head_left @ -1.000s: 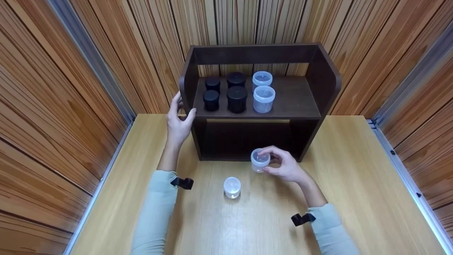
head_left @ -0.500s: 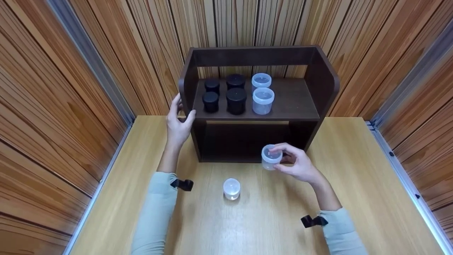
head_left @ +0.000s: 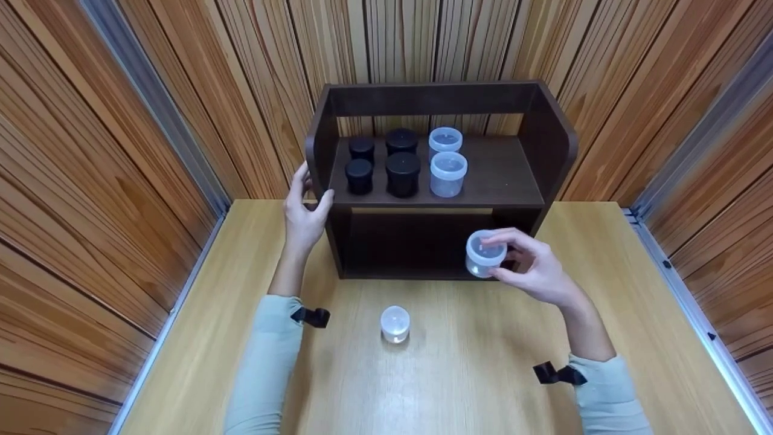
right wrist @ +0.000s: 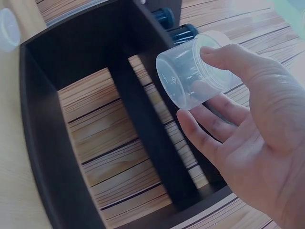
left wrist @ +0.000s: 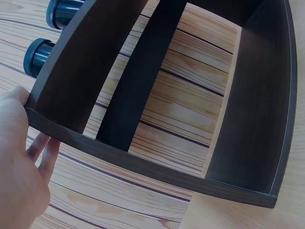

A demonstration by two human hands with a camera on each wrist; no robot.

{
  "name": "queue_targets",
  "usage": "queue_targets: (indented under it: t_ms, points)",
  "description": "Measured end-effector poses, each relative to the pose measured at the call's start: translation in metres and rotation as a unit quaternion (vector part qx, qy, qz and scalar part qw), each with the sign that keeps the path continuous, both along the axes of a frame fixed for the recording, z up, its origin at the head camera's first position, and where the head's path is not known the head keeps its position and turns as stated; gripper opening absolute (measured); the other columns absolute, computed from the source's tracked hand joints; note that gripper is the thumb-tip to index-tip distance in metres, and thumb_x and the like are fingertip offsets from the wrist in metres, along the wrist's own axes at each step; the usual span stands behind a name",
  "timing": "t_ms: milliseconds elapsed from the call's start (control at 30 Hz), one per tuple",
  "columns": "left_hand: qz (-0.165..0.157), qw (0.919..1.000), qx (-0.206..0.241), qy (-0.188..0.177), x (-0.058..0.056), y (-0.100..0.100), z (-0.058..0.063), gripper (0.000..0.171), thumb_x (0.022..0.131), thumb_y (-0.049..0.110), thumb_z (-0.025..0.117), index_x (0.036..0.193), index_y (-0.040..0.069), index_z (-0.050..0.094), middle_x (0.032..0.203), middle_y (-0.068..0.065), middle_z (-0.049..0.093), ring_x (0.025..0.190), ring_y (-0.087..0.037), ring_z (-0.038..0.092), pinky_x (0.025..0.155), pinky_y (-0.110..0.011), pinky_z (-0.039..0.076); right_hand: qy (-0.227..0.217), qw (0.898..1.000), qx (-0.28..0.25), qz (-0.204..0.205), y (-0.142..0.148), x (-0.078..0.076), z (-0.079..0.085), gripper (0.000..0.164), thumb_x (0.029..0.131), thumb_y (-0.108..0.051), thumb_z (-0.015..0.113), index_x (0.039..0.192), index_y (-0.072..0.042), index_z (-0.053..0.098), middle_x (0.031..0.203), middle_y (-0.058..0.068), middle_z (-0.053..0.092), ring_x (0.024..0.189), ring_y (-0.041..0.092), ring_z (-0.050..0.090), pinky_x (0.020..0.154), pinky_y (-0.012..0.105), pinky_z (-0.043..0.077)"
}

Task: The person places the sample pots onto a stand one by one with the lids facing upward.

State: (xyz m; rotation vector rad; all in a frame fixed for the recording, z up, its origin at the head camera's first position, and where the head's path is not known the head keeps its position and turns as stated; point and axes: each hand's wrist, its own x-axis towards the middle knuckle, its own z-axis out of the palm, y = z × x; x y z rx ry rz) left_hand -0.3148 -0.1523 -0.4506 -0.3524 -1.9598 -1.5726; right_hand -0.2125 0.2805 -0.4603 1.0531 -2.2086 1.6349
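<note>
My right hand (head_left: pixel 534 266) holds a clear plastic jar (head_left: pixel 485 254) between thumb and fingers, in front of the shelf's lower opening. In the right wrist view this jar (right wrist: pixel 183 76) is tilted, its embossed base toward the camera. My left hand (head_left: pixel 307 211) grips the left side panel of a dark brown two-tier shelf (head_left: pixel 435 204), thumb at the front edge and fingers on the outer side. A smaller clear jar with a whitish lid (head_left: pixel 395 324) stands upright on the table in front of the shelf.
On the upper tier, small black jars (head_left: pixel 359 176) stand at the left, larger black jars (head_left: pixel 403 175) in the middle, and two clear jars (head_left: pixel 448 175) right of them. Wood-patterned walls (head_left: pixel 398 42) enclose the light wooden table (head_left: pixel 471 386) behind and at both sides.
My right hand has carried the clear jar to the right and up, from near the table toward the shelf's right side. The left hand keeps its place on the side panel.
</note>
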Motion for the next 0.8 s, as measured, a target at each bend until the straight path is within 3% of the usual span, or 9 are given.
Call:
queue_targets:
  t_ms: [267,467,633,800]
  points:
    - [-0.003,1.0,0.0,0.003,-0.002,-0.001,-0.002,0.066,0.099,0.001,0.075,0.161,-0.004,0.052,0.157,-0.03,0.064,0.138,-0.051,0.065,0.124,-0.06,0.048,0.017,0.999,-0.027,-0.008,0.006,0.0,0.031,0.051,0.084,0.03,0.072,0.133,0.017,0.067,0.144,-0.009,0.073,0.132,0.006,0.068,0.103,0.019,0.061]
    - [-0.004,1.0,-0.001,0.002,0.0,-0.001,-0.001,0.067,0.1,0.001,0.075,0.162,-0.004,0.052,0.157,-0.028,0.064,0.137,-0.05,0.065,0.122,-0.059,0.049,0.028,0.997,-0.076,-0.014,0.008,-0.008,0.054,0.048,0.085,0.033,0.068,0.132,0.023,0.062,0.139,-0.006,0.077,0.13,0.008,0.071,0.104,0.021,0.062]
    - [-0.004,1.0,-0.009,-0.002,0.0,-0.001,-0.001,0.068,0.1,0.003,0.074,0.163,-0.005,0.05,0.158,-0.028,0.063,0.139,-0.047,0.064,0.124,-0.055,0.049,-0.005,0.991,-0.123,-0.061,0.005,-0.013,0.069,0.047,0.089,0.028,0.07,0.135,0.023,0.061,0.132,-0.005,0.079,0.123,0.007,0.073,0.101,0.019,0.063]
    - [-0.004,0.9999,-0.01,-0.002,0.0,0.0,-0.001,0.068,0.101,0.003,0.074,0.163,-0.005,0.05,0.159,-0.029,0.062,0.141,-0.046,0.064,0.125,-0.054,0.048,-0.035,0.985,-0.122,-0.116,-0.004,-0.019,0.082,0.049,0.091,0.022,0.074,0.138,0.018,0.063,0.132,-0.007,0.078,0.12,0.007,0.072,0.099,0.017,0.063]
